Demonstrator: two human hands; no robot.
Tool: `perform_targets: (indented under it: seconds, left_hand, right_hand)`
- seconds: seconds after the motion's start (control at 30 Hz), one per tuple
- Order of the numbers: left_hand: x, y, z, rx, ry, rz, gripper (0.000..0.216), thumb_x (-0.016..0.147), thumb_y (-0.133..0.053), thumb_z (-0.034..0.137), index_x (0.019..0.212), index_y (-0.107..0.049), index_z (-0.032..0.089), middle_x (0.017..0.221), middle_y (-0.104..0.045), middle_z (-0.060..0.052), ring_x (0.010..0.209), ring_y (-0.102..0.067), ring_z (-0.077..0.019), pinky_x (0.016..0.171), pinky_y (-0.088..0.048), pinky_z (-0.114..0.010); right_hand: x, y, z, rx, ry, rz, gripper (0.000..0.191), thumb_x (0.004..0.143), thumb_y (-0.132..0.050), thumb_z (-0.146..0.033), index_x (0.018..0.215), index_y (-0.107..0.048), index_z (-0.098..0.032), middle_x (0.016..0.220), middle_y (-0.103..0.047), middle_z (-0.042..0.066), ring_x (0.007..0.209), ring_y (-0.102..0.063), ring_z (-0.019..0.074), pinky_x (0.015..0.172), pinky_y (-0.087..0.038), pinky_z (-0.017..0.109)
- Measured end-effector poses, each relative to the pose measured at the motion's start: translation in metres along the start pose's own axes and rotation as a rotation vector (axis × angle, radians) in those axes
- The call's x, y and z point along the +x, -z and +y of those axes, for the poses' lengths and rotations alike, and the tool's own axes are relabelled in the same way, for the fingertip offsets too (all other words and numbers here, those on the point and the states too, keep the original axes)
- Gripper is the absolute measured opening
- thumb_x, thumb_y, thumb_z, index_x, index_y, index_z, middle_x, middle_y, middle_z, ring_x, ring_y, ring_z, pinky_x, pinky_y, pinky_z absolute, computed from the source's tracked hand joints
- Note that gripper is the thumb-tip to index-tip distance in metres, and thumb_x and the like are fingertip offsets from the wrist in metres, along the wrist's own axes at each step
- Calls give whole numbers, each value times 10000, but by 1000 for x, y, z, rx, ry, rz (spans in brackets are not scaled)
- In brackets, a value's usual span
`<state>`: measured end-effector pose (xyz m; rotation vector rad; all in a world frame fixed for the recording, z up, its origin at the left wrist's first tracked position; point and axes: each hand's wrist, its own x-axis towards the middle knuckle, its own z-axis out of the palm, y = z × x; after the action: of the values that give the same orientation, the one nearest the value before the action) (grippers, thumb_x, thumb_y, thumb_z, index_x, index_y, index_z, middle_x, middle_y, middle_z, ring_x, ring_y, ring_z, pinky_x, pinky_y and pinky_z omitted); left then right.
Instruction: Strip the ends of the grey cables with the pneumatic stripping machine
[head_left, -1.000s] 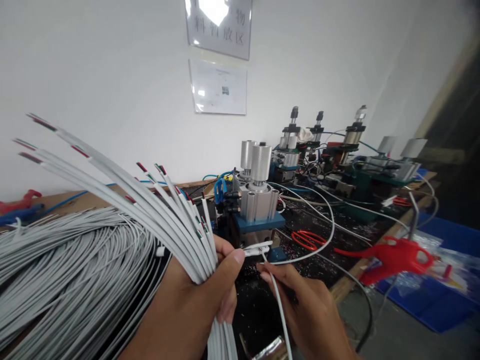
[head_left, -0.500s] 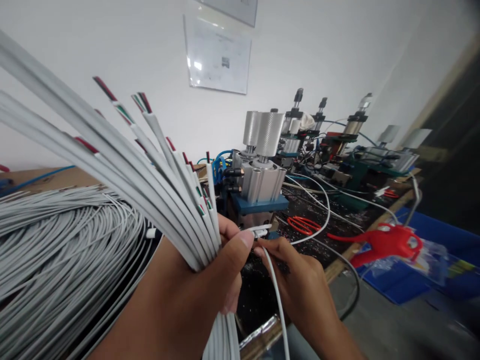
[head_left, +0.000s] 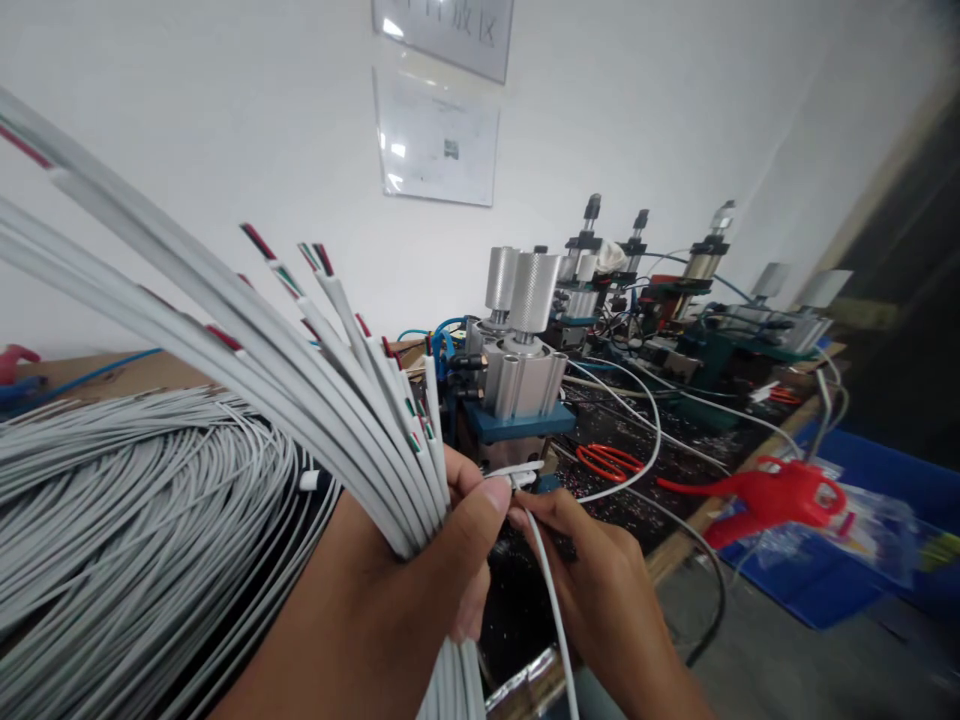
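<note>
We have one cable [head_left: 553, 600] pinched in our right hand [head_left: 600, 590], its end at the press [head_left: 517, 385] on the counter [head_left: 675, 545], while our left hand [head_left: 420, 590] clamps a bundle [head_left: 315, 400], stripped tips fanned upward; the heap [head_left: 135, 500] looks unworked.

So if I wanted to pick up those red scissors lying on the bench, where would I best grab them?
Probably by the looped handles of the red scissors, coming from above and from the bench's front edge. They lie flat among wire scraps, the loops showing plainly, while the pneumatic press stands close behind them and a white cable curves across the far side.
</note>
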<state>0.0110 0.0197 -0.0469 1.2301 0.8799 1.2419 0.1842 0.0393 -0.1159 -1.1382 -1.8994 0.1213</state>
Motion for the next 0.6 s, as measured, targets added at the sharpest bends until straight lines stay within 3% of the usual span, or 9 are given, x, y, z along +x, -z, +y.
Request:
perform_targets:
  seconds: [0.27, 0.47, 0.6]
  left_hand:
    - [-4, -3, 0, -45, -13, 22, 194, 929, -559, 269, 755, -493, 213, 349, -469, 127, 320, -388, -57, 406, -380, -163]
    - [-2, -4, -1, -107, -31, -11, 158, 923, -547, 252, 787, -472, 217, 321, -453, 153, 276, -283, -38, 379, -364, -150]
    - [1, -3, 1, -78, -1, -20, 187, 920, -535, 262, 758, -454, 215, 322, -455, 155, 282, -352, -41, 385, -378, -146]
  right_hand:
    - [-3, -3, 4, -2, -7, 5, 152, 1013, -505, -223, 1058, -650, -230, 946, -787, 17, 800, -761, 174, 679, -544, 222]
    - [-2, -4, 6, -10, -6, 12, 202, 1007, -475, -239, 1044, -670, -203, 835, -771, 25, 691, -748, 183, 613, -549, 237]
    - [-1, -3, 3, -14, 5, 26, 201, 996, -473, -206, 1025, -672, -194, 788, -761, 35, 682, -754, 195, 608, -565, 242]
